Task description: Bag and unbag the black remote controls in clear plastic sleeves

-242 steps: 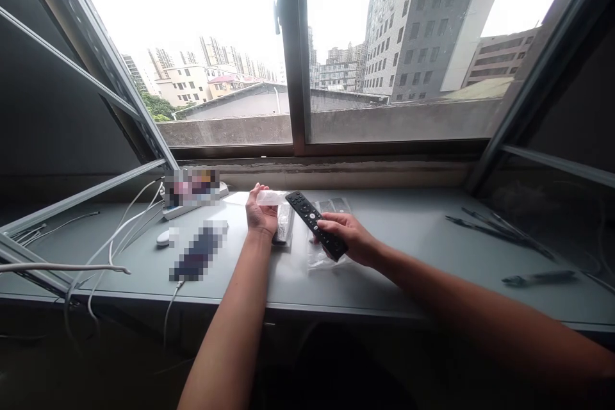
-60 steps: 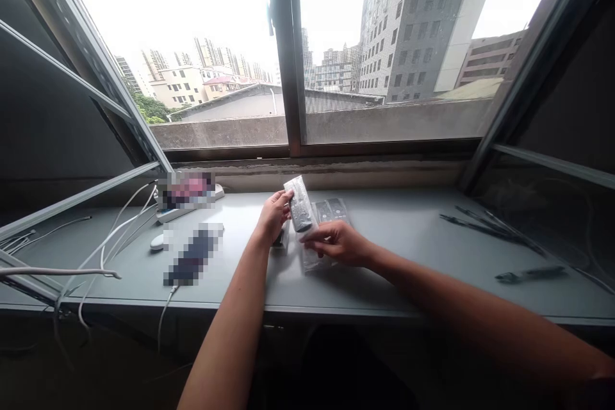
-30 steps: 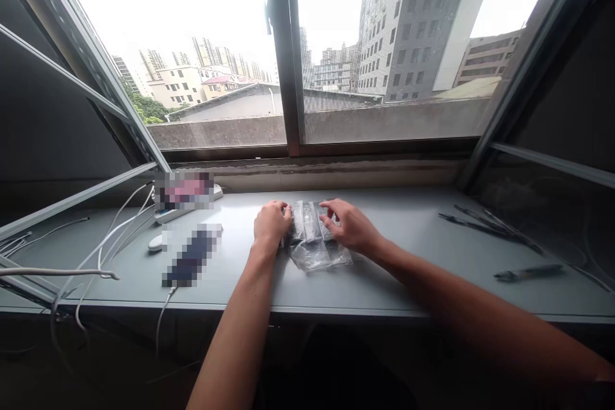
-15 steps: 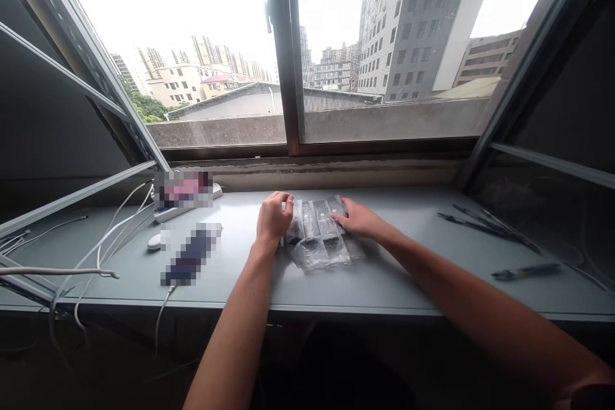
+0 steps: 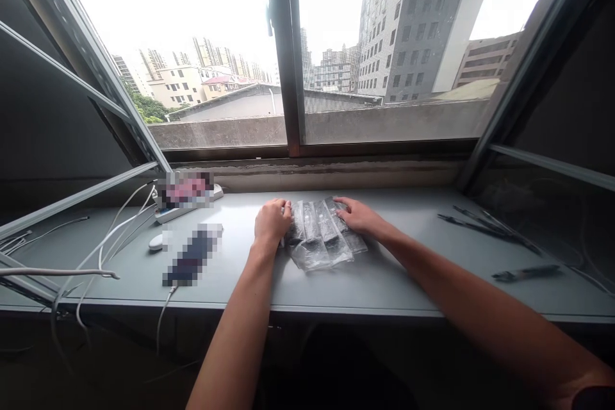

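Several clear plastic bags (image 5: 321,240) with dark contents lie side by side and partly overlapping on the grey table. What is inside them is too blurred to name. At their left edge my left hand (image 5: 273,221) is closed, its curled fingers against the outermost bag and partly hidden behind the hand. My right hand (image 5: 359,214) holds the top right edge of the bags, thumb on the near face and fingers along the far side.
A white power strip (image 5: 166,213) with cables stands at the back left. Nearer lie a small white object (image 5: 155,242) and a blurred-out dark device (image 5: 189,259) on a white cable. Dark slender tools (image 5: 485,225) and another dark tool (image 5: 526,273) lie at right. Metal frame posts flank the window.
My left hand has come down slightly beside the bags. The right-hand bags have shifted and fanned out a little under my right hand, which stays near the same spot.
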Available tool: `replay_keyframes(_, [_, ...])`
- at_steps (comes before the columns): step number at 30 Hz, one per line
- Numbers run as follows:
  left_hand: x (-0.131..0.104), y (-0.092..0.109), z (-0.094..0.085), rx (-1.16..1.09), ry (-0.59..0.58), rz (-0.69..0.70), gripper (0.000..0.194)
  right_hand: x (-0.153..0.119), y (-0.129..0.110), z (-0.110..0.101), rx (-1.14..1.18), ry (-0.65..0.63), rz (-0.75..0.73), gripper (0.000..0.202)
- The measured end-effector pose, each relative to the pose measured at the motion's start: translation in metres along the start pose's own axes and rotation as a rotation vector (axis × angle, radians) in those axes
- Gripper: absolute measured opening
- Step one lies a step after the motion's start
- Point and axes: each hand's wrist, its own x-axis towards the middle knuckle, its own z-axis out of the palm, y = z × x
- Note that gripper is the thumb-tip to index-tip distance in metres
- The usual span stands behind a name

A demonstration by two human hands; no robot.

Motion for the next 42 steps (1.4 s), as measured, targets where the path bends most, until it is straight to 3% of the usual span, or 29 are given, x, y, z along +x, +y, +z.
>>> replay_keyframes(8, [0.003, -0.002, 0.002, -0.120, 0.017, 0.011, 0.038, -0.007, -0.005, -0.005, -0.049, 0.086, -0.046, 0.043])
replay_keyframes(13, [0.006, 0.000, -0.001, -0.410, 0.114, 0.053, 0.029, -0.010, -0.010, -0.009, -0.042, 0.333, -0.109, 0.044])
replay_keyframes(16, [0.007, 0.006, -0.004, -0.697, 0.064, 0.020, 0.034, -0.013, -0.017, -0.007, 0.159, 0.377, -0.261, 0.045])
replay_keyframes(20, [0.005, 0.015, -0.007, -1.109, -0.267, -0.054, 0.068, -0.023, -0.030, 0.006, 0.496, 0.178, -0.410, 0.048])
replay_keyframes(23, [0.003, 0.017, -0.009, -1.182, -0.414, -0.038, 0.058, -0.032, -0.039, 0.017, 0.624, -0.041, -0.439, 0.044])
replay_keyframes(26, [0.004, 0.013, -0.010, -1.186, -0.371, -0.047, 0.048, -0.040, -0.047, 0.024, 0.701, -0.117, -0.389, 0.045])
replay_keyframes(29, [0.006, 0.011, -0.010, -1.226, -0.257, -0.117, 0.051, -0.044, -0.052, 0.024, 0.879, -0.163, -0.233, 0.056])
replay_keyframes(32, [0.008, 0.011, -0.009, -1.237, -0.180, -0.167, 0.057, -0.045, -0.054, 0.022, 1.068, -0.392, -0.080, 0.069])
replay_keyframes(36, [0.009, 0.009, -0.008, -1.276, -0.156, -0.191, 0.055, -0.045, -0.052, 0.021, 1.110, -0.678, 0.004, 0.048])
replay_keyframes(42, [0.013, 0.000, -0.002, -1.261, -0.142, -0.344, 0.052, -0.049, -0.052, 0.019, 1.064, -0.824, 0.040, 0.042])
